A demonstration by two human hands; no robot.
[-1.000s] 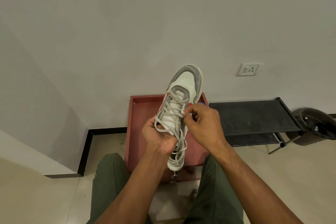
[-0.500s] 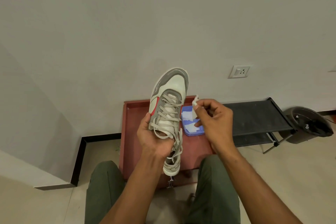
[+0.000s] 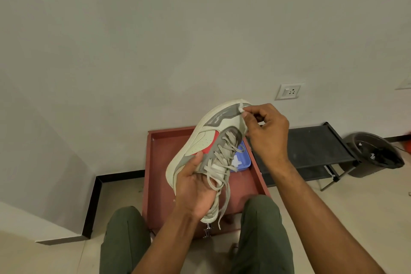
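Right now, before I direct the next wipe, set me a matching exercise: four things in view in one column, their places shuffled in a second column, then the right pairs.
Things:
1. sneaker
2. white wipe
3. blue box
4. dark bin

Places:
a. on the red tray
b. on the floor, right of the black rack
c. gripped by the left hand
d. pinched by the right hand at the shoe's toe

Pairs: 1-c, 2-d, 3-a, 4-b.
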